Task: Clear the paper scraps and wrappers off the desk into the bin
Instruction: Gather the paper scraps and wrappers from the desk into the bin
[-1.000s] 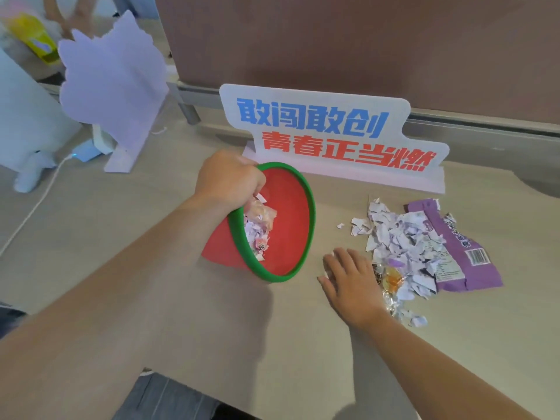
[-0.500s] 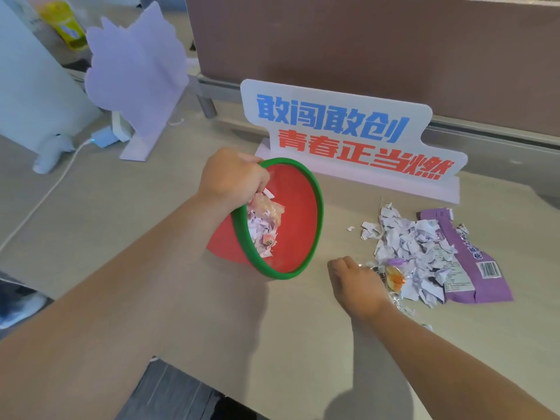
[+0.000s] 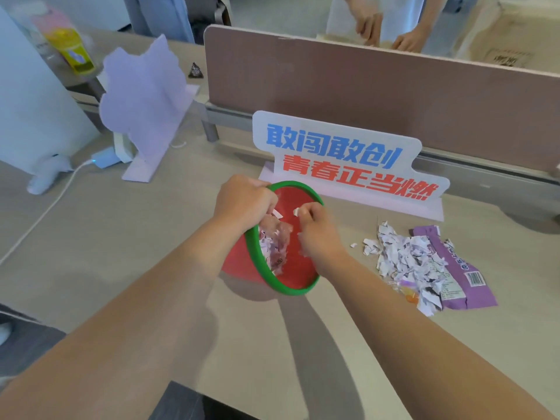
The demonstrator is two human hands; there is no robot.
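A red bin (image 3: 298, 268) with a green rim lies tilted on the desk, its mouth facing right. My left hand (image 3: 242, 201) grips its upper rim. Inside the bin's mouth my right hand (image 3: 316, 228) is closed on white paper scraps, some sticking out by the fingers. More scraps and a wrapper (image 3: 274, 247) lie inside the bin. On the desk to the right sits a pile of torn paper scraps (image 3: 403, 259). Beside it are a purple wrapper (image 3: 457, 271) and a clear candy wrapper (image 3: 407, 291).
A white standing sign (image 3: 342, 159) with blue and red characters stands just behind the bin. A lilac cut-out stand (image 3: 142, 101) and a white cable (image 3: 45, 213) are at the left. A brown partition (image 3: 378, 95) closes the back; other people's hands show beyond it.
My right hand closed on scraps at the pile's left edge and carried them left into the bin's mouth. The left hand kept its hold on the rim.
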